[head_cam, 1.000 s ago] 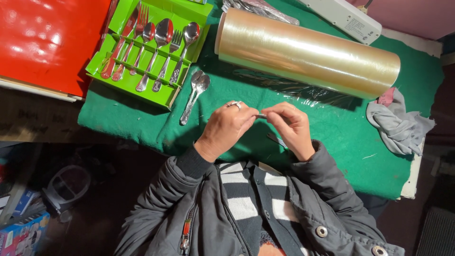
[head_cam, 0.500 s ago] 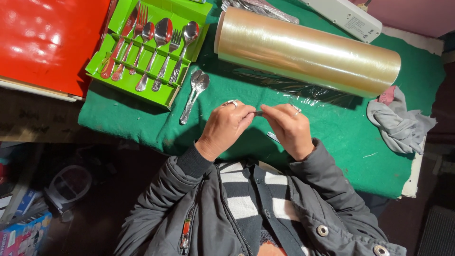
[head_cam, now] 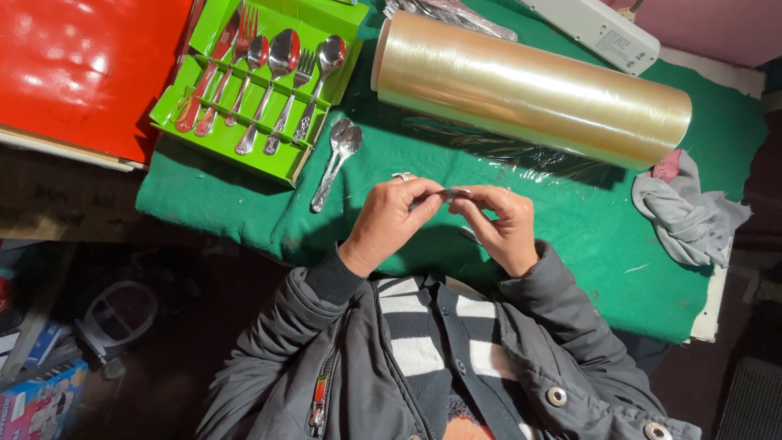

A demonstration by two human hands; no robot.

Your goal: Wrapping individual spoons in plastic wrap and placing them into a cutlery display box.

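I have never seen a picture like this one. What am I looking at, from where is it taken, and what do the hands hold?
There is no machine here. A person wears a camera on the head, and it looks down at the person's own two bare hands, so you also see the grey jacket and striped top below.

The left hand and the right hand meet over a table covered with green cloth. Together they pinch a small shiny metal piece; it is too hidden to say exactly what it is.

On the cloth lie a big roll of clear plastic film, a green tray that holds spoons and forks in a row, two loose spoons beside that tray, and a crumpled grey rag at the right. A red box sits at the upper left.
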